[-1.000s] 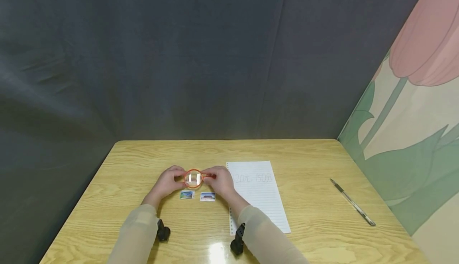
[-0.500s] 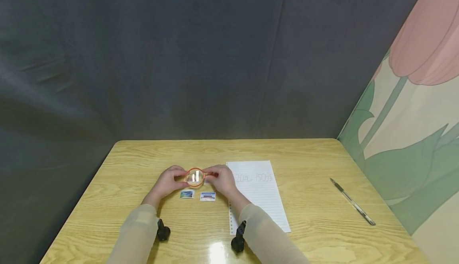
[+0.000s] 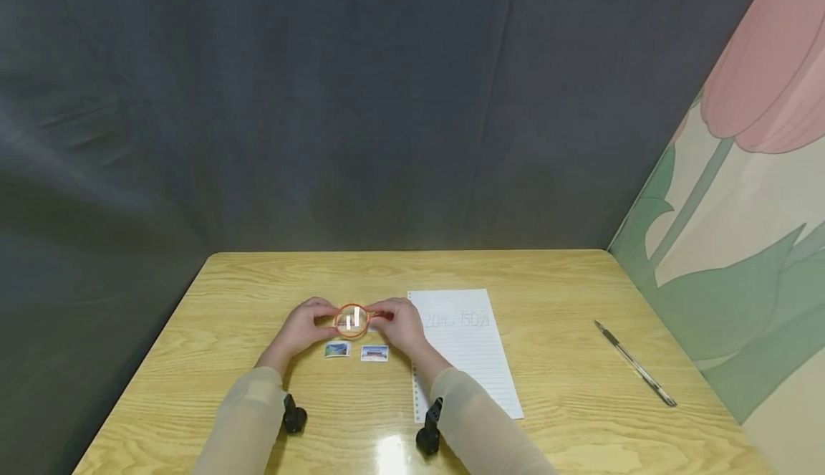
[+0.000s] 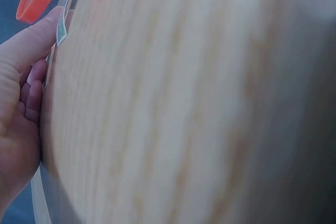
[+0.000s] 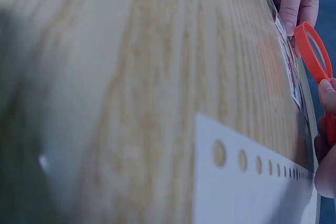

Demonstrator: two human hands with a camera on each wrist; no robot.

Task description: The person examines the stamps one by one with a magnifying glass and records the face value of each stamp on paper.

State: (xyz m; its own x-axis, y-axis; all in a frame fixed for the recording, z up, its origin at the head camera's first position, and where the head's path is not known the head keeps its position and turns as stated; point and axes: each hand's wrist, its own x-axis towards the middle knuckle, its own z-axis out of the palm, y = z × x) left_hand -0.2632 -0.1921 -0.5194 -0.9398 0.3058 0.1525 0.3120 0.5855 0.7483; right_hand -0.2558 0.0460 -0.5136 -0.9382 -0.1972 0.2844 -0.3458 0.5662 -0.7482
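I could pass along the broad lane of table (image 3: 554,375) between paper (image 3: 465,367) and pen (image 3: 634,362). Left of the paper, the magnifying glass (image 3: 352,321) blocks my way, flanked by left fingers (image 3: 321,306) and right fingers (image 3: 383,304), with two stamps (image 3: 374,353) just nearer; behind, a curtain (image 3: 387,138) bars the far side.

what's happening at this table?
A person's right hand holds a red-rimmed magnifying glass by its handle. The left hand is at the lens's other side; its grip is unclear. Two small picture stamps, one green-blue and one showing a building, lie nearer the person. Handwritten lined paper lies right, a pen beyond it.
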